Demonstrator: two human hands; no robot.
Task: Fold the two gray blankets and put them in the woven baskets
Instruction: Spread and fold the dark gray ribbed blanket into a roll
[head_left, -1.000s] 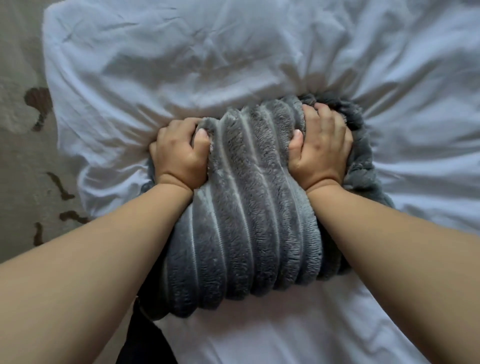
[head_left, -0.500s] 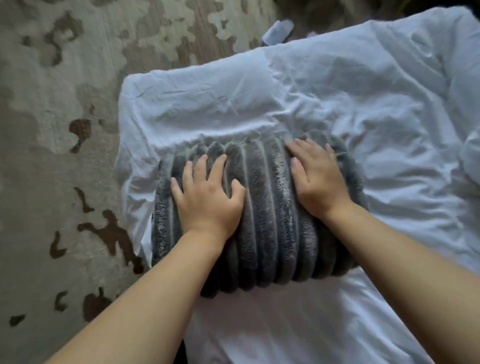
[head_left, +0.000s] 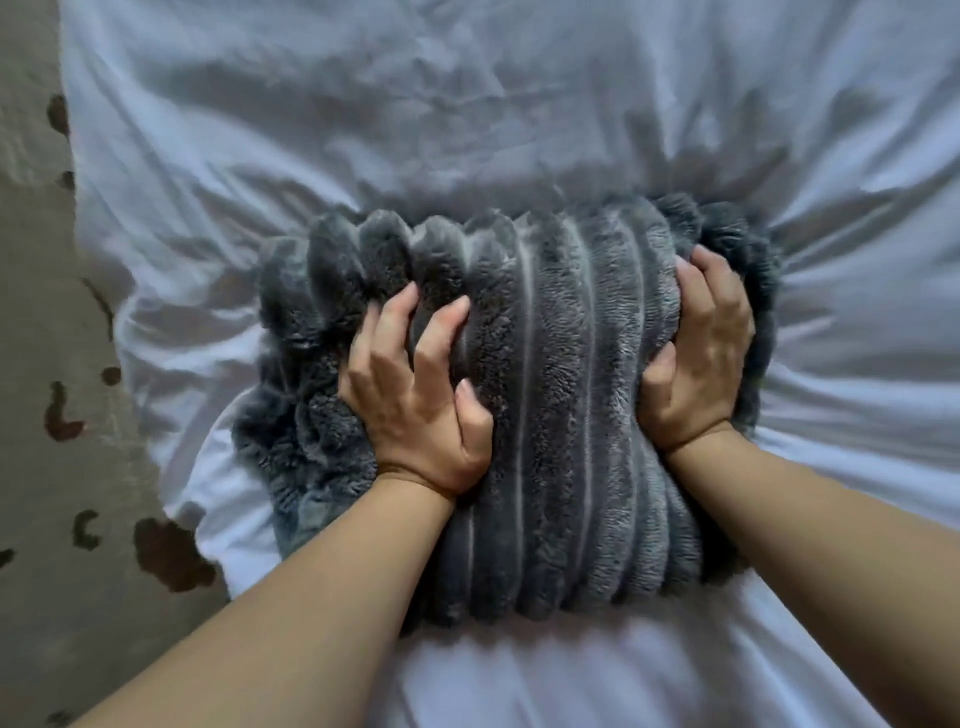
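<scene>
A gray ribbed plush blanket (head_left: 561, 395), folded into a thick bundle, lies pressed into the white bedsheet (head_left: 467, 104). My left hand (head_left: 415, 395) digs its fingers into the bundle's left part, gripping the folds. My right hand (head_left: 701, 353) clamps the bundle's right edge, fingers curled around it. Loose ruffled layers bulge out to the left of my left hand. No woven basket and no second blanket are in view.
The bed's left edge runs down the left side of the view. Beyond it lies a beige rug (head_left: 47, 467) with dark brown blotches. The wrinkled sheet stretches on above and to the right of the bundle.
Half a second ago both hands lay flat and open on the bundle. Now their fingers have curled into it and grip it. The view has moved closer over the bed.
</scene>
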